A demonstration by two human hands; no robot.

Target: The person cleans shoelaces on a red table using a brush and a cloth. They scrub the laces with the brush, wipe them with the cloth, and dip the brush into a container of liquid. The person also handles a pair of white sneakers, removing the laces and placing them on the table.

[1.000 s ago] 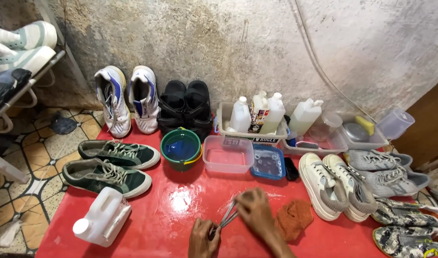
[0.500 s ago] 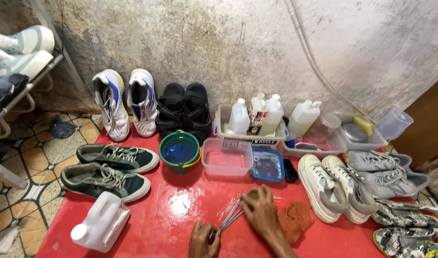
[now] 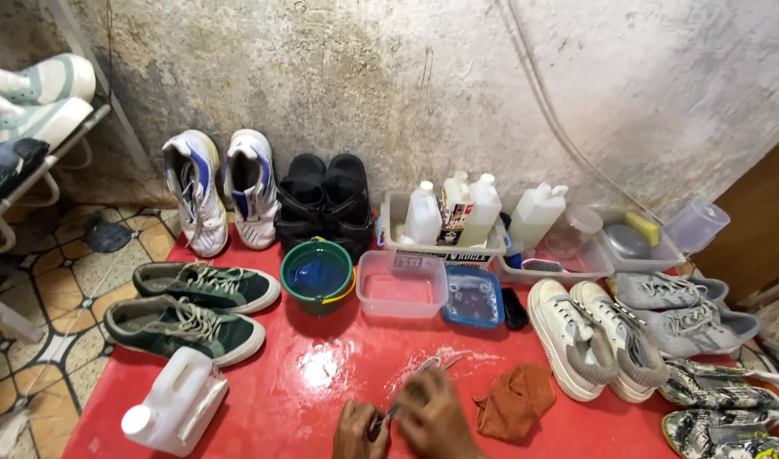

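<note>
- At the bottom edge of the view, the person's left hand and right hand meet over the wet red mat.
- Both hands close around a thin whitish shoelace, which runs from the fingers up and to the right across the mat; the right hand is blurred, so its exact grip cannot be told.
- A rust-coloured rag lies just beside the right hand, not touched.
- A pair of cream sneakers stands near the rag. Whether the shoelace belongs to them cannot be told.
- A green bucket holding water, a clear tub and a small blue tub sit further up the mat, well apart from the hands.
- A white jug lies on its side to the left, near the green sneakers.
- Judging by the layout, the work seems early: only the shoelace is in hand, and every shoe stands in its row, untouched.
</note>
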